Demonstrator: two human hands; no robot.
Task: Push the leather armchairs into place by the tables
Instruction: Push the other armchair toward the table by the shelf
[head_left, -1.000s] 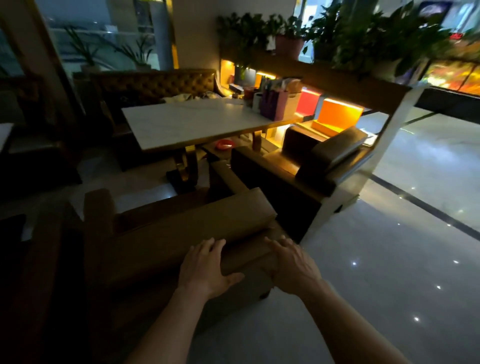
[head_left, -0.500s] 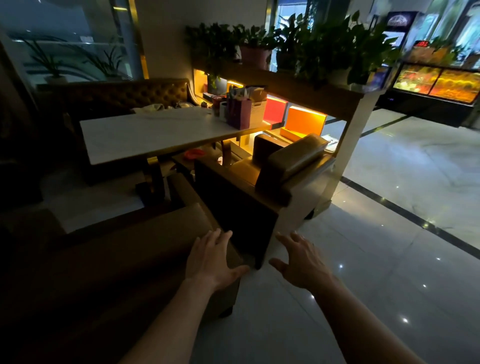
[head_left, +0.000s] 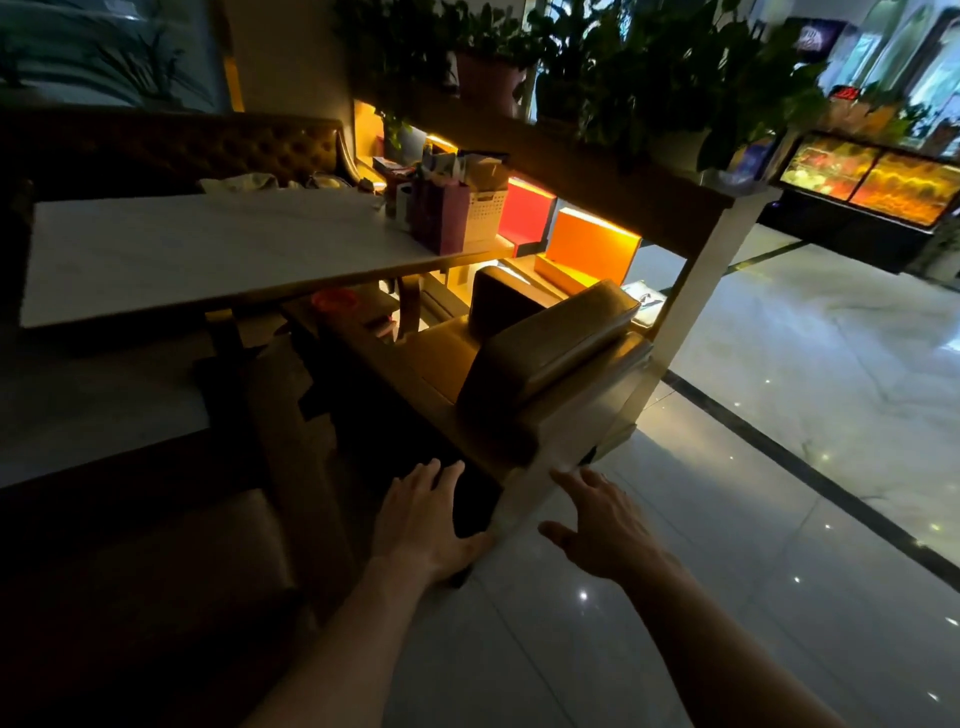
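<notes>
beside the table (head_left: 208, 254), brown leather armchair (head_left: 545, 358)

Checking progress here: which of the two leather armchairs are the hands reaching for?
The farther armchair, lit beside the shelf post; both the left hand and right hand hover at its near corner. The nearer armchair sits dark at left.

Brown leather armchair (head_left: 545, 358); white desk (head_left: 208, 254); tufted brown sofa (head_left: 234, 150); red panel (head_left: 525, 213) beside orange panel (head_left: 592, 244); purple bag (head_left: 441, 221); glossy pale floor (head_left: 779, 415) with a dark stripe.
</notes>
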